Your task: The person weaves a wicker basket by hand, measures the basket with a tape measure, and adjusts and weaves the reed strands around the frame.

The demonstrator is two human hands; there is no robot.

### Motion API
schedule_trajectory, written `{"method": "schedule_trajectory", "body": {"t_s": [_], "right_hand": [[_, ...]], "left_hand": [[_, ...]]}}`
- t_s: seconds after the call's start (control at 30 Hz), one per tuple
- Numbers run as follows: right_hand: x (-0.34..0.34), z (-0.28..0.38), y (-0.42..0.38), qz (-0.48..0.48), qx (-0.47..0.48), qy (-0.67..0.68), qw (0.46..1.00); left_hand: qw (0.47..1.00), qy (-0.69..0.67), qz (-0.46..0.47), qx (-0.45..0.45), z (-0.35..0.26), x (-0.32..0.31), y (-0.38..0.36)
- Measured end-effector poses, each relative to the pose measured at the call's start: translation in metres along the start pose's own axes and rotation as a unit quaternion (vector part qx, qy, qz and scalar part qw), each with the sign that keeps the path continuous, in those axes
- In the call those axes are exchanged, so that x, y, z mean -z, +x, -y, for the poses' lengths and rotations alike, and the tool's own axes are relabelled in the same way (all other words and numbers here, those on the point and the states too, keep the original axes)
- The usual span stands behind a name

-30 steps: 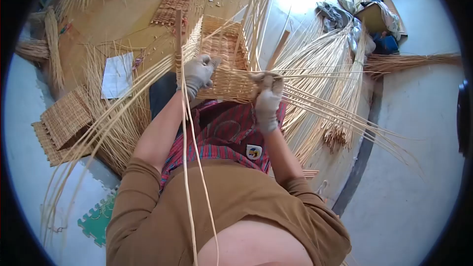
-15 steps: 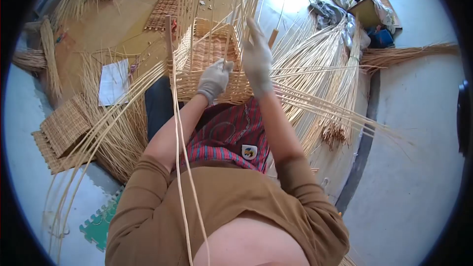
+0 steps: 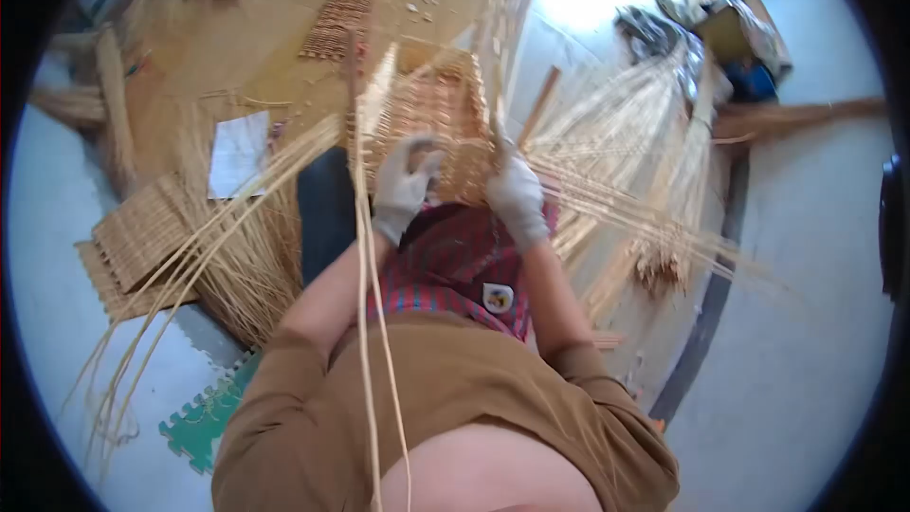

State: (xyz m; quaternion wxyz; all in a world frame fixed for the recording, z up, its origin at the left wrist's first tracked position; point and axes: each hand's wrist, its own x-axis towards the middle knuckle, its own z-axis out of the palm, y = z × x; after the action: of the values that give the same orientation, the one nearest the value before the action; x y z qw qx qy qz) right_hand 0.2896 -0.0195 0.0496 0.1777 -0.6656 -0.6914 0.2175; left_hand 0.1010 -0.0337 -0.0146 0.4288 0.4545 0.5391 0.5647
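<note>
Over the person's lap, against a striped cloth [image 3: 455,237], I see the basket [image 3: 431,100], its near wall facing the body. Two long pale strands [image 3: 365,322] hang down across my view, crossing the left forearm and the brown shirt [image 3: 445,370]. Loose stalks fan out to both sides; a straw bundle [image 3: 246,265] lies at left beside white paper [image 3: 239,154] and stacked woven panels [image 3: 147,223], and another bundle [image 3: 616,137] spreads at right, below a box [image 3: 722,36] heaped with bags. The basket is boxy, its weave coarse and honey-coloured, with a wooden stick [image 3: 543,100] rising past its right corner. The paper looks smooth, the green mat [image 3: 197,427] jigsaw-edged. Both hands wear pale knit gloves. The left hand [image 3: 406,180] curves at the near wall, thumb and fingers apart; the right hand [image 3: 515,192] is at the right corner, but blur means I cannot tell whether it grips.
</note>
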Motion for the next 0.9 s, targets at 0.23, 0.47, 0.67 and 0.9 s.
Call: {"method": "schedule_trajectory", "body": {"t_s": [0.23, 0.47, 0.67, 0.9], "right_hand": [[-0.047, 0.076, -0.041, 0.184, 0.163, 0.37, 0.896], [-0.062, 0.17, -0.05, 0.229, 0.609, 0.194, 0.734], [-0.06, 0.133, -0.068, 0.174, 0.563, 0.161, 0.792], [-0.04, 0.025, 0.039, 0.106, 0.134, 0.667, 0.725]], "left_hand": [[0.96, 0.182, -0.198, -0.076, -0.006, 0.12, -0.011], [0.977, 0.19, 0.084, -0.046, -0.026, 0.157, -0.027], [0.968, 0.091, 0.057, -0.226, -0.09, 0.102, 0.0], [0.982, -0.09, -0.019, -0.164, -0.069, 0.122, -0.001]]}}
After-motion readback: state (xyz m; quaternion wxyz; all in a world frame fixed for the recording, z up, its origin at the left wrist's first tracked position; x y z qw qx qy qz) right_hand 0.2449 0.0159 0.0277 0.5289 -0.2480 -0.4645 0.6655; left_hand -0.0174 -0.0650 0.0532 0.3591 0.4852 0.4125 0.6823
